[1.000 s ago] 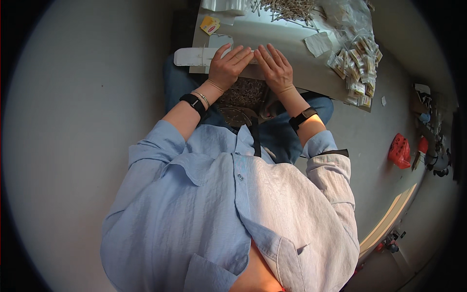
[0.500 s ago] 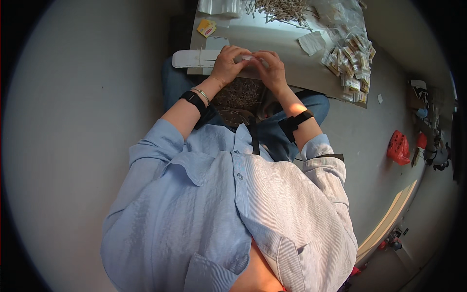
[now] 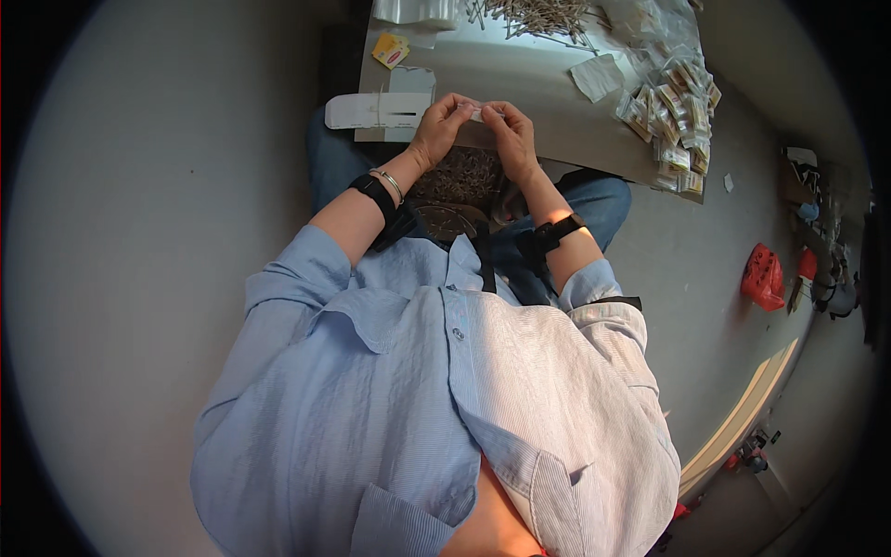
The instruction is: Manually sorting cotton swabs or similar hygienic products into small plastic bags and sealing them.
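Both hands meet over the near edge of the metal-topped table. Between their fingertips is a small, clear-whitish piece that looks like a little plastic bag. My left hand pinches its left side, thumb against fingers. My right hand pinches the right side the same way. What the piece contains is too small to tell. Left of my left hand lies a long white card strip with a dark slot and a band around it, its rounded end jutting past the table's left edge.
Yellow cards and a stack of clear bags lie at the far left. A heap of thin brownish sticks is at the back. Filled small bags pile up on the right, near a crumpled whitish sheet. A red bag sits on the floor.
My fingers have closed in on the small clear piece, thumbs nearer each other. My right wrist has shifted slightly left, and more of the white strip shows beside my left hand.
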